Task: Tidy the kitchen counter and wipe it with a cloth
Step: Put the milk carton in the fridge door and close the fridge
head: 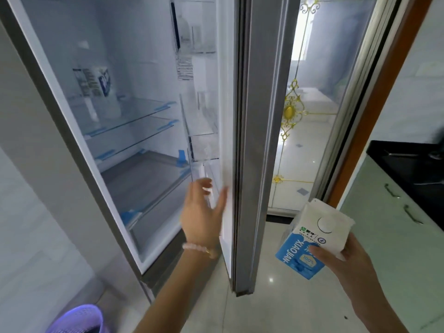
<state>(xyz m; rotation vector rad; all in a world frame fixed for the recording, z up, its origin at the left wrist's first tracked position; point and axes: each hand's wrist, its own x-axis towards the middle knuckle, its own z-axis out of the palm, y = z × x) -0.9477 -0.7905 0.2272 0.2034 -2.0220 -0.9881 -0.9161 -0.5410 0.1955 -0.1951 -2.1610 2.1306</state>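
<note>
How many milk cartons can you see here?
2: a blue-and-white milk carton held in the right hand, and a blurred one standing on the open fridge's upper glass shelf. Others may be hidden.

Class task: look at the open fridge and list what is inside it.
The fridge holds one carton on the upper glass shelf; the lower shelves look bare. Door racks are blurred, so their contents are unclear. A second carton is outside, in the right hand.

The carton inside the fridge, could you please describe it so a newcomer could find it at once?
Start at the open fridge on the left and find its top glass shelf. The carton stands upright at that shelf's left end, white with a blue panel. Nothing else shows on these shelves, unlike the carton in the right hand.
</note>
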